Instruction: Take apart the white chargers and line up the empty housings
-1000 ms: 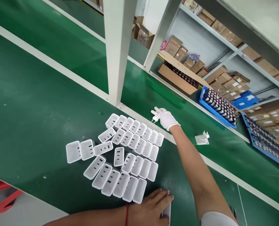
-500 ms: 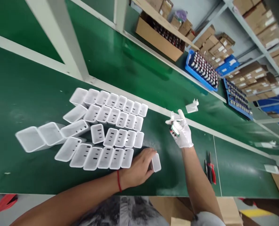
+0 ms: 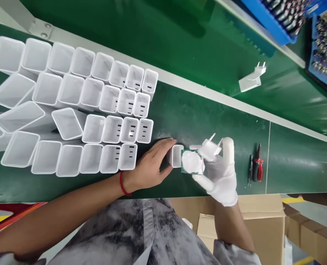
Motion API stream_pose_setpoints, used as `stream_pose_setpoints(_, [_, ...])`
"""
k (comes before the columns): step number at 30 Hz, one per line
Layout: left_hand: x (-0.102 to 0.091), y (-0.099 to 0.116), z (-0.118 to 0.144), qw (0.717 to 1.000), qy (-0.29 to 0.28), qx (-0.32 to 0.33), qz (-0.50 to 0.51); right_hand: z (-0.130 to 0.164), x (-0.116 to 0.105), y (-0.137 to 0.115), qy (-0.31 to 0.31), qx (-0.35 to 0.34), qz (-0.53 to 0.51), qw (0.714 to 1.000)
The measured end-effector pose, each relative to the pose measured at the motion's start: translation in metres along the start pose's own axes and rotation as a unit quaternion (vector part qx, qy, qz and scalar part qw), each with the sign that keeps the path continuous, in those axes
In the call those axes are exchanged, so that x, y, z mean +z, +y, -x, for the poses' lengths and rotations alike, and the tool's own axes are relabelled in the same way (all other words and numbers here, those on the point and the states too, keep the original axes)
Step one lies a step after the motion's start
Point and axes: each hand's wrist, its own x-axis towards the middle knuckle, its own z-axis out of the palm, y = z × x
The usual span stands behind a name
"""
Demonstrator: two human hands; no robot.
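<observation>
My bare left hand point(image 3: 149, 163) grips a white plastic charger case point(image 3: 177, 156) between thumb and fingers, its open end facing right. My gloved right hand point(image 3: 221, 175) holds a green circuit board point(image 3: 192, 162) with a round white part on it, right at the mouth of the case. A white plug piece with two pins point(image 3: 210, 149) rests in the same hand, close behind the board. Whether the board's edge has entered the case I cannot tell. Rows of similar open white cases point(image 3: 94, 128) stand left of my left hand, several with dark slots inside.
Pliers with red and black handles point(image 3: 258, 167) lie to the right on the green bench point(image 3: 240, 129). On the raised shelf sits another white plug piece point(image 3: 250, 80). Blue trays of small parts point(image 3: 281, 22) are at upper right. A cardboard box point(image 3: 259, 217) stands below the bench edge.
My right hand has come down and left with the circuit board and plug piece, up to the case. My left hand still holds the case. The view has tilted downward and closer.
</observation>
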Motion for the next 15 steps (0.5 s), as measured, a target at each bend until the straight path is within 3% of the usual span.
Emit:
stream_pose_setpoints(3, [-0.0004,-0.0018,-0.0009,1.0,-0.014,-0.001,0.004,-0.0033,0.0053,0.0037,-0.054,-0.04,0.08,0.995])
stream_pose_setpoints(9, [-0.0003,-0.002,-0.0021,1.0,-0.004,0.007,0.005,-0.0067,0.0028,0.0042,-0.058,-0.034,0.165,0.984])
stream_pose_setpoints(15, [-0.0017,-0.0013,-0.0042,1.0,0.002,0.01,0.015,-0.0092,0.0042,-0.0031,-0.075,-0.091,0.289,0.95])
